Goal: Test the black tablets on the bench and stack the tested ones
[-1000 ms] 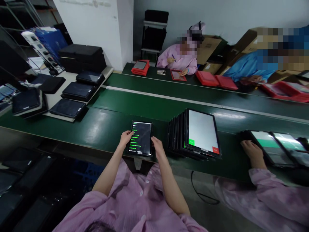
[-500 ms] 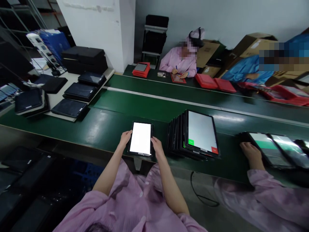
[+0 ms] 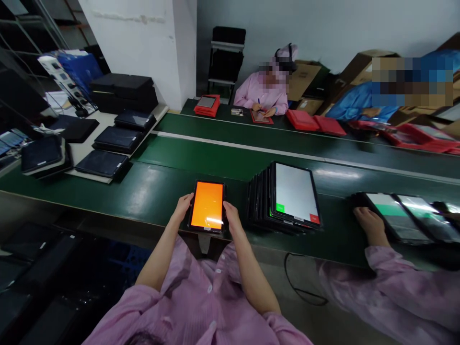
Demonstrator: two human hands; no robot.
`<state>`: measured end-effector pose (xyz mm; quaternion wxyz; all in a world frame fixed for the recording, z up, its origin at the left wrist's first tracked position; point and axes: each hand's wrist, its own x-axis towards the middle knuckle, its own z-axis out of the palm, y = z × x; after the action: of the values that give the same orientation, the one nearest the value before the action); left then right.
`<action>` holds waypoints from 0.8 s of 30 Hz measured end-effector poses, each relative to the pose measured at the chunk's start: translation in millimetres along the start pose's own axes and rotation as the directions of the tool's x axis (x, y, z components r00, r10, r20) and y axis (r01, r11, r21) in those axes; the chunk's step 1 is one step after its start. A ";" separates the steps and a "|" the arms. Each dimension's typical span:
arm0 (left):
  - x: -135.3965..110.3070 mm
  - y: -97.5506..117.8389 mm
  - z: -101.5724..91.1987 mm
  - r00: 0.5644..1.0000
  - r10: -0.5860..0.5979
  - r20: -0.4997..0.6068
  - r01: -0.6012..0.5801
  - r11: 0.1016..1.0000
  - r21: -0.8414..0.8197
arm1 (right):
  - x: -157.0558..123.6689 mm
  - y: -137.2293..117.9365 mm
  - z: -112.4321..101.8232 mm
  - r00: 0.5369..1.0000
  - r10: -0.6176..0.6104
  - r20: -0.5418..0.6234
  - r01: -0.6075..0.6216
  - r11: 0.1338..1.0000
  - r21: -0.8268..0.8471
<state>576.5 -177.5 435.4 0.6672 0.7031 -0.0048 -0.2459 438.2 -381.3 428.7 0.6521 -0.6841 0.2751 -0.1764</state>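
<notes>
A black-framed tablet (image 3: pixel 207 205) with a plain orange screen is directly in front of me, at the near edge of the green table. My left hand (image 3: pixel 183 207) grips its left side, and my right hand (image 3: pixel 232 214) grips the right side. Both hands are closed on the frame, with the fingers underneath hidden. Just to the right of my right hand stands a leaning stack of tablets (image 3: pixel 295 192); the top one shows a pale grey screen with a green and a red corner box.
Dark tablets (image 3: pixel 102 163) lie at the left on a pale board. A co-worker's hand (image 3: pixel 368 221) touches more tablets (image 3: pixel 398 218) at the right. Across the green table (image 3: pixel 161 167) another person (image 3: pixel 264 91) writes beside red folders (image 3: pixel 302 120). Black boxes (image 3: pixel 124 92) stand back left.
The screen of the tablet in my hands has turned from white to orange. My hands keep their hold; the view has shifted slightly.
</notes>
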 end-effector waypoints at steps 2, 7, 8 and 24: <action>-5.8 6.0 0.0 0.999 -0.032 0.024 0.035 0.989 -0.145 | -4.2 -13.3 3.6 0.999 0.047 0.019 -0.048 0.997 0.064; -45.8 50.1 4.1 0.997 0.006 0.072 0.013 0.968 -0.251 | -28.8 -61.2 -3.1 0.995 0.082 -0.051 -0.072 0.982 0.173; -55.3 62.8 6.8 0.995 0.038 0.090 -0.014 0.967 -0.253 | -35.7 -74.2 -9.5 0.996 0.081 -0.042 -0.071 0.976 0.208; 38.3 47.7 138.9 0.845 0.377 0.380 -0.519 0.401 0.755 | 21.6 -199.2 -273.6 0.890 -0.207 -0.406 0.159 0.976 -0.148</action>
<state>576.6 -325.6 468.9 0.2868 0.8847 -0.3597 -0.0757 320.1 -612.2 647.1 0.5193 -0.6880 0.3522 -0.3645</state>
